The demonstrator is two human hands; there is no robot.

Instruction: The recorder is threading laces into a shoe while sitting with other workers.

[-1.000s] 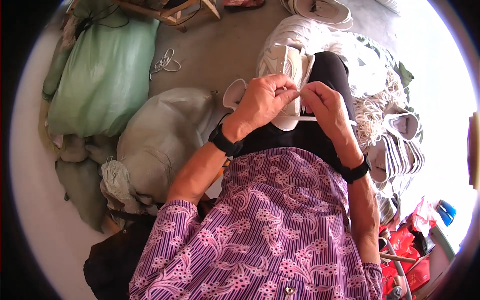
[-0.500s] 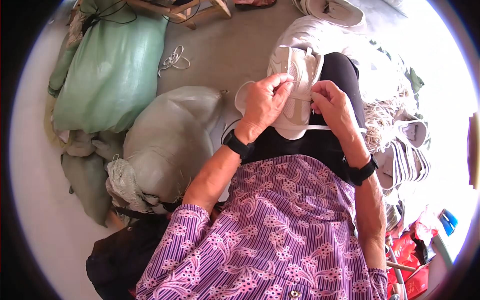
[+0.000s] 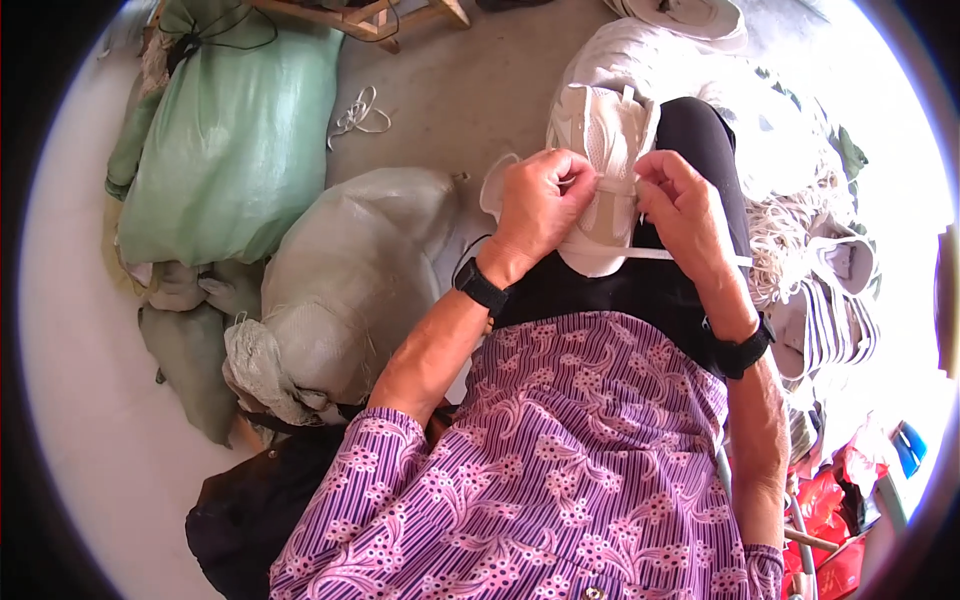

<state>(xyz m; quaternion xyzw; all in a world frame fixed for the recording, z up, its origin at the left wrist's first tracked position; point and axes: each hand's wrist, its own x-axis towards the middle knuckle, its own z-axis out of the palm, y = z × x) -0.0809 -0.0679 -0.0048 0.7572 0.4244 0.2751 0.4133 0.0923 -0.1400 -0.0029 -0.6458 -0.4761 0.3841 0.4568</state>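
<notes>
A white and beige sneaker (image 3: 607, 130) rests on my lap over dark trousers, its toe toward me. My left hand (image 3: 545, 203) is at the sneaker's left side, thumb and forefinger pinched on a thin white shoelace (image 3: 568, 183). On the opposite side, my right hand (image 3: 688, 208) pinches the lace too; only a small bit shows at its fingertips. A flat white strip (image 3: 645, 253) runs across the toe and passes under my right hand.
Stuffed green sack (image 3: 235, 140) and pale sack (image 3: 345, 270) stand to the left. A loose white lace (image 3: 360, 115) lies on the floor. At right are a bundle of laces (image 3: 785, 240), white shoe parts (image 3: 835, 325) and red plastic bags (image 3: 825, 510).
My hands have drawn slightly farther apart, the left turning its knuckles upward. The whole view has shifted a little, moving the surroundings to the right.
</notes>
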